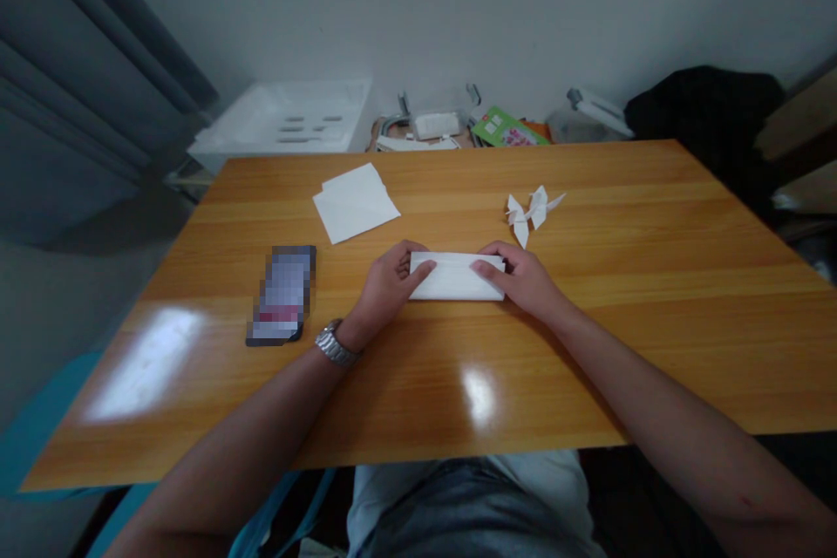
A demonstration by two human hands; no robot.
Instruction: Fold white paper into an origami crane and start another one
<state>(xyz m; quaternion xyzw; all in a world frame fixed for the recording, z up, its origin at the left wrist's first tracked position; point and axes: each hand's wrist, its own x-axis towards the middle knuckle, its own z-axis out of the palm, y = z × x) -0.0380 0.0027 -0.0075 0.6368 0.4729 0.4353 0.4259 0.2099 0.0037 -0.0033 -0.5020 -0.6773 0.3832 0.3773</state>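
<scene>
A folded white paper [456,276] lies flat in the middle of the wooden table [588,349]. My left hand [385,288], with a metal watch on its wrist, presses the paper's left end with fingers curled over it. My right hand [520,279] holds down the right end in the same way. A finished white paper crane [529,211] rests a little beyond my right hand. Spare white sheets [355,203] lie further off to the left.
A phone [283,295] lies left of my left hand. Behind the table's far edge stand a white plastic bin [284,122], a green packet [506,129] and small clutter. A dark bag [706,105] sits at the back right. A grey curtain hangs at the left.
</scene>
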